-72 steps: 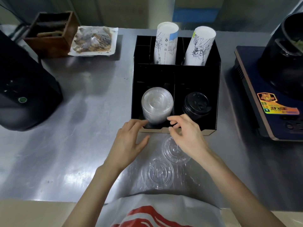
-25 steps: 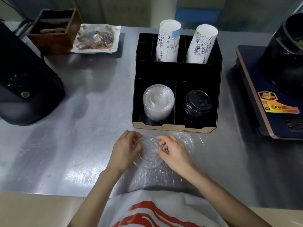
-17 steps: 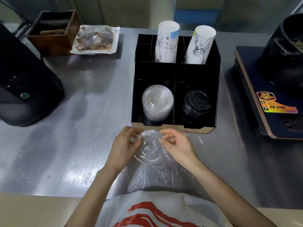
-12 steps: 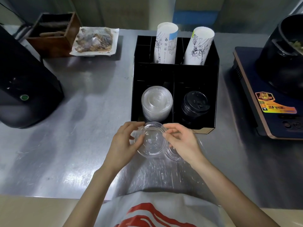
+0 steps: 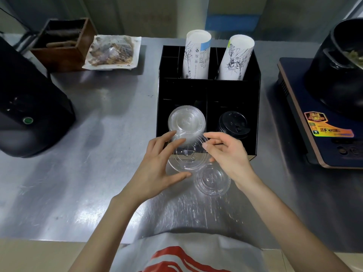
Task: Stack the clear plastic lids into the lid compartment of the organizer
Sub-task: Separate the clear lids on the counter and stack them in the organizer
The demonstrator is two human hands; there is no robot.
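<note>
Counter (image 5: 110,118): steel, streaked with glare; its near edge is cut off by the person's shirt.
Black machine (image 5: 29,107): far left, cropped by the frame edge.
Cooker (image 5: 322,114): right side, partly out of view, with a dark pot on it.
Organizer (image 5: 257,107): black; its front lip is mostly hidden behind the hands.
Paper cup stacks (image 5: 196,55): two, leaning in the rear compartments.
Clear lid stack (image 5: 186,119): front left compartment, lower part hidden by the held lid.
Black lids (image 5: 232,123): front right compartment, hard to count.
Left hand (image 5: 157,169): fingers spread, pinching the held lid's left rim.
Right hand (image 5: 229,156): fingertips curled onto its right rim.
Held lid (image 5: 188,154): clear, raised and tilted before the left compartment.
Loose lid (image 5: 212,179): flat on the counter, just below the held one.
</note>
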